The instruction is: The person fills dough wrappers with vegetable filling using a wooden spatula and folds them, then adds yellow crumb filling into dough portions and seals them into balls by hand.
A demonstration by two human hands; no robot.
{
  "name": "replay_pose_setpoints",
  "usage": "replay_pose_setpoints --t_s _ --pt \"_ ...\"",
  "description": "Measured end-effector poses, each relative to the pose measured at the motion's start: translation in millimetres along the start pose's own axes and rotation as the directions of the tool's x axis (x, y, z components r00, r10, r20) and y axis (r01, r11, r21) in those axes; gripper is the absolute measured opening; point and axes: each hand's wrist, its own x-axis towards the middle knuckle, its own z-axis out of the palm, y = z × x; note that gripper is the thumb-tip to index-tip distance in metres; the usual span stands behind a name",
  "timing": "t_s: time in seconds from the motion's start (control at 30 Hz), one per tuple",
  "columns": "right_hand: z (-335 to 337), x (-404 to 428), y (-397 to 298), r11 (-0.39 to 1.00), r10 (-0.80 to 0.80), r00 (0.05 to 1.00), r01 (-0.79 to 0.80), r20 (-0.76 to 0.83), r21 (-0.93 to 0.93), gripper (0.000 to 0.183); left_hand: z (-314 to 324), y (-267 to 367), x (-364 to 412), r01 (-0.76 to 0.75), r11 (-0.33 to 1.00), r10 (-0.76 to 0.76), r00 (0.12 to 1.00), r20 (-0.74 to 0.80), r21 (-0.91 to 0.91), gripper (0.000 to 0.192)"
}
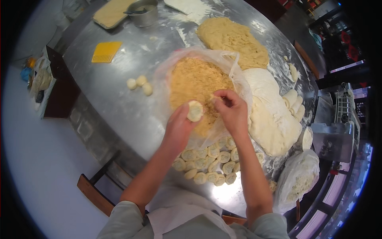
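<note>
My left hand (180, 122) holds a small round dough piece (195, 111), its paler, greenish middle facing up. Between the fingertips of my right hand (231, 109) is a pinch of crumbly yellowish filling (213, 97). Both hands are over a clear plastic bag (238, 77) spread open around a mound of yellow-brown crumbly filling (198, 74). Many flat dough rounds (213, 151) with greenish centres lie between the bag and my body, some partly hidden by my right forearm. Three small dough balls (141, 80) sit left of the bag.
A yellow plastic scraper (106, 52), a metal pot (144, 15) and a tray (110, 13) lie at the far left of the steel table. A yellowish dough mass (234, 40), white dough (270, 113) and dough rolls (294, 104) are on the right. A filled plastic bag (300, 179) stands near the right edge.
</note>
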Motion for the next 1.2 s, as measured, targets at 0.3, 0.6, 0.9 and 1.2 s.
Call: replay_pose_setpoints --t_s 0.3,0.6,0.9,1.2 --pt "23 -34 -14 0.938 -0.152 0.988 0.156 0.036 -0.309 0.03 26 -1 10 0.179 0.957 -0.174 0.984 0.041 -0.227 0.041" --pt "22 -35 24 0.917 -0.365 0.924 0.336 -0.113 -0.217 0.019 23 -14 14 0.141 0.959 -0.122 0.988 0.092 -0.246 0.042" --pt "32 -37 1 0.882 -0.382 0.922 0.382 0.056 -0.276 0.022 11 -21 17 0.058 0.947 -0.058 0.998 0.01 -0.316 0.044" --pt "7 25 35 0.51 -0.409 0.906 0.326 0.109 -0.796 0.021 -4 0 5 0.112 0.909 -0.083 0.992 0.091 -0.401 0.045"
